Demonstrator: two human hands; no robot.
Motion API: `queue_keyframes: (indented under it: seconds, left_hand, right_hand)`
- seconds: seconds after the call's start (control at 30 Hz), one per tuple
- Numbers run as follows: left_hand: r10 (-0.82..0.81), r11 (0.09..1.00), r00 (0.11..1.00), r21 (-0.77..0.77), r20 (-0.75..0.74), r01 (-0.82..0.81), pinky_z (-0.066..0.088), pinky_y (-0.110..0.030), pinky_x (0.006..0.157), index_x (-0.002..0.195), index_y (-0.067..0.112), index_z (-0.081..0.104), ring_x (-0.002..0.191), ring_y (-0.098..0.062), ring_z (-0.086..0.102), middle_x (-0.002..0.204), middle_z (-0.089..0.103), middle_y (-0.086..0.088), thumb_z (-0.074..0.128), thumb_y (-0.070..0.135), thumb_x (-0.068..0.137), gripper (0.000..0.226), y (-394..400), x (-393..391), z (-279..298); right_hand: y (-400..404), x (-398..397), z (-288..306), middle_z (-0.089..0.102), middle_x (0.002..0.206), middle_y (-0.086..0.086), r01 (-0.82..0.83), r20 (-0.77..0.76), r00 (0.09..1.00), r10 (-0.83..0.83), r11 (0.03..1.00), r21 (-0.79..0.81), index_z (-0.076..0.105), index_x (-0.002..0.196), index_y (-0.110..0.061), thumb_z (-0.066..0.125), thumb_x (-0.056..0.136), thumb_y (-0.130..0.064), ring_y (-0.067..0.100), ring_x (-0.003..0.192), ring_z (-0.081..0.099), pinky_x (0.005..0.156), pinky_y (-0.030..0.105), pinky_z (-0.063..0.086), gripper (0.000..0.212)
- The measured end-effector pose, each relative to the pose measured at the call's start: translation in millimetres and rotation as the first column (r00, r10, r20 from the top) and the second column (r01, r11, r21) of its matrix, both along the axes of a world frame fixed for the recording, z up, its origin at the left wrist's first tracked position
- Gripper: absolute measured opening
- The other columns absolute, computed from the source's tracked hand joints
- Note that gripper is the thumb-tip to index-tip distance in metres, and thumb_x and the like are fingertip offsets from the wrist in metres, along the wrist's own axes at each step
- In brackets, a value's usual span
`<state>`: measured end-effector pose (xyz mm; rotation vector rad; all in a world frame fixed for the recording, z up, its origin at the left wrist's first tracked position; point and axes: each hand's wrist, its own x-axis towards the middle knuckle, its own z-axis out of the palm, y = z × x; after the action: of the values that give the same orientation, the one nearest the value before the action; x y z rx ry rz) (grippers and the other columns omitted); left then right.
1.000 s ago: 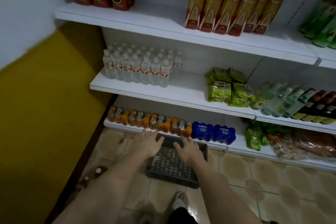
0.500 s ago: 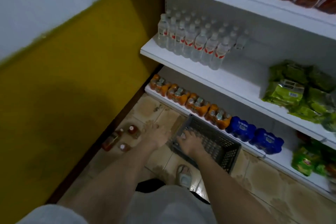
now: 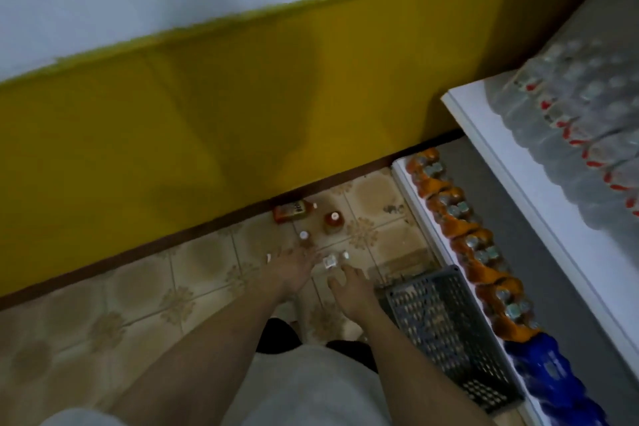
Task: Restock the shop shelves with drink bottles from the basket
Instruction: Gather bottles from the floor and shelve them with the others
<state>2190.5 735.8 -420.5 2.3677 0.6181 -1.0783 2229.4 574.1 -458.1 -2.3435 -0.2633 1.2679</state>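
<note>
On the tiled floor [image 3: 193, 287], my left hand [image 3: 294, 268] and right hand [image 3: 349, 290] spread empty over loose bottles [image 3: 333, 220]; I should grip one upright by its neck.

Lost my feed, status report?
Left hand and right hand open, empty, reaching for floor bottles. Basket beside right hand looks empty. Nothing in the way.

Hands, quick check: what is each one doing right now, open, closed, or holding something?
Left hand: open, fingers spread over the bottles on the floor, holding nothing.
Right hand: open, empty, beside the basket.
</note>
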Motion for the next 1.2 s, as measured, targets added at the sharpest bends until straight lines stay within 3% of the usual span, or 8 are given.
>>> queue_keyframes:
  seconds: [0.2, 0.47, 0.6, 0.7, 0.87, 0.97, 1.03, 1.2]
  left_hand:
    - [0.200, 0.980, 0.979, -0.026, 0.037, -0.199, 0.025, -0.049, 0.114, 0.149, 0.026, 0.037, 0.144, -0.032, 0.028, 0.156, 0.037, -0.007, 0.028, 0.053, 0.103, 0.054, 61.2, -6.4, -50.3]
    - [0.457, 0.874, 0.885, -0.232, 0.090, -0.428, 0.036, -0.035, 0.112, 0.149, 0.023, 0.043, 0.137, -0.025, 0.045, 0.152, 0.047, -0.004, 0.042, 0.046, 0.103, 0.051, 59.9, 30.7, -115.9]
    - [0.604, 0.769, 0.794, -0.310, 0.064, -0.559, 0.039, -0.032, 0.111, 0.143, 0.022, 0.051, 0.132, -0.021, 0.052, 0.145, 0.056, -0.001, 0.049, 0.031, 0.103, 0.041, 44.8, 59.1, -194.2]
    - [0.701, 0.679, 0.712, -0.333, 0.030, -0.654, 0.043, -0.027, 0.101, 0.134, 0.015, 0.058, 0.120, -0.023, 0.060, 0.132, 0.064, -0.005, 0.057, 0.015, 0.099, 0.035, 30.8, 84.3, -273.3]
    - [0.778, 0.596, 0.627, -0.370, 0.047, -0.712, 0.041, -0.011, 0.078, 0.132, 0.003, 0.055, 0.113, -0.026, 0.061, 0.116, 0.059, -0.001, 0.057, -0.003, 0.094, 0.039, 20.4, 138.6, -413.2]
    - [0.793, 0.568, 0.609, -0.380, 0.014, -0.730, 0.047, -0.012, 0.072, 0.144, 0.002, 0.039, 0.110, -0.024, 0.052, 0.120, 0.050, 0.000, 0.056, -0.008, 0.093, 0.055, 20.3, 165.4, -489.7]
    - [0.842, 0.509, 0.539, -0.367, 0.024, -0.779, 0.053, -0.018, 0.078, 0.150, 0.009, 0.031, 0.115, -0.028, 0.052, 0.135, 0.047, -0.010, 0.061, -0.008, 0.089, 0.071, 21.5, 183.1, -528.5]
    - [0.772, 0.627, 0.620, -0.331, 0.142, -0.705, 0.037, -0.046, 0.115, 0.156, 0.010, 0.017, 0.142, -0.030, 0.038, 0.155, 0.035, -0.016, 0.079, 0.007, 0.080, 0.098, 24.2, 212.6, -585.2]
  right_hand:
    - [75.0, 2.8, -22.2, 0.031, 0.157, 0.014, 0.025, -0.040, 0.999, -0.023, 0.999, 0.027, 0.027, 0.155, -0.014, 0.046, 0.102, -0.041, 0.034, 0.137, 0.040, 0.107, 0.037, 0.037, 0.062]
    - [81.0, 43.2, -76.9, 0.049, 0.145, 0.011, 0.127, -0.131, 0.984, -0.122, 0.991, 0.029, 0.037, 0.149, -0.012, 0.063, 0.094, -0.030, 0.029, 0.132, 0.048, 0.100, 0.029, 0.040, 0.063]
    - [66.1, 94.7, -159.0, 0.057, 0.125, 0.015, 0.132, -0.135, 0.982, -0.133, 0.991, -0.018, 0.048, 0.134, -0.005, 0.067, 0.082, -0.032, 0.032, 0.113, 0.058, 0.094, 0.045, 0.052, 0.062]
    - [54.6, 139.7, -236.9, 0.059, 0.111, 0.007, 0.098, -0.161, 0.982, -0.103, 0.994, -0.039, 0.053, 0.126, -0.007, 0.073, 0.083, -0.024, 0.014, 0.094, 0.060, 0.077, 0.018, 0.053, 0.051]
    - [45.1, 209.4, -377.0, 0.052, 0.133, 0.001, -0.034, -0.097, 0.995, 0.029, 0.998, -0.050, 0.039, 0.144, -0.018, 0.079, 0.078, -0.031, 0.022, 0.120, 0.055, 0.098, 0.044, 0.051, 0.078]
    - [46.0, 239.0, -444.6, 0.049, 0.142, 0.006, -0.078, -0.031, 0.996, 0.078, 0.997, -0.005, 0.034, 0.149, -0.020, 0.081, 0.072, -0.039, 0.024, 0.127, 0.051, 0.103, 0.044, 0.048, 0.092]
    - [50.8, 254.7, -483.2, 0.040, 0.148, 0.010, -0.097, 0.011, 0.995, 0.097, 0.995, 0.004, 0.025, 0.153, -0.017, 0.081, 0.077, -0.027, 0.027, 0.132, 0.045, 0.105, 0.043, 0.046, 0.095]
    - [82.0, 274.1, -551.5, 0.030, 0.155, 0.012, -0.264, 0.205, 0.947, 0.249, 0.963, 0.053, 0.019, 0.156, -0.020, 0.081, 0.077, -0.011, 0.031, 0.136, 0.043, 0.105, 0.040, 0.045, 0.101]
